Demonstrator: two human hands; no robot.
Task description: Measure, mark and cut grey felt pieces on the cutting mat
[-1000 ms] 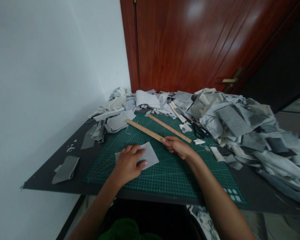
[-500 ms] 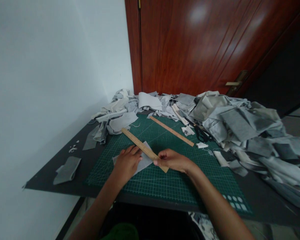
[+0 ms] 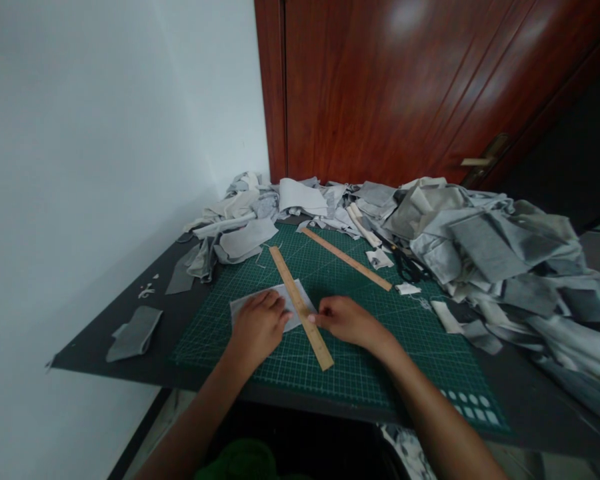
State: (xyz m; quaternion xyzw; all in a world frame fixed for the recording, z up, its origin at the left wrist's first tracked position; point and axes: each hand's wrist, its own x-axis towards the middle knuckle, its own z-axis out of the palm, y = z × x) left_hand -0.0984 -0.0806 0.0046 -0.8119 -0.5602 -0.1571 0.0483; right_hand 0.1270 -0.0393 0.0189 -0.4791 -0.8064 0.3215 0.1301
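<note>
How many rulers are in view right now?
2. The near ruler lies across the pale cloth, touched by the right hand; the far ruler lies beyond on the green mat. More could be hidden under the fabric piles.

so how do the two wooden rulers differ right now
The nearer ruler is touched by the right hand, while the farther ruler has no hand on it. The nearer ruler crosses over the pale cloth; the farther ruler lies on the green mat. In this view, the nearer ruler slants more steeply than the farther ruler. Both are straight and wooden.
</note>
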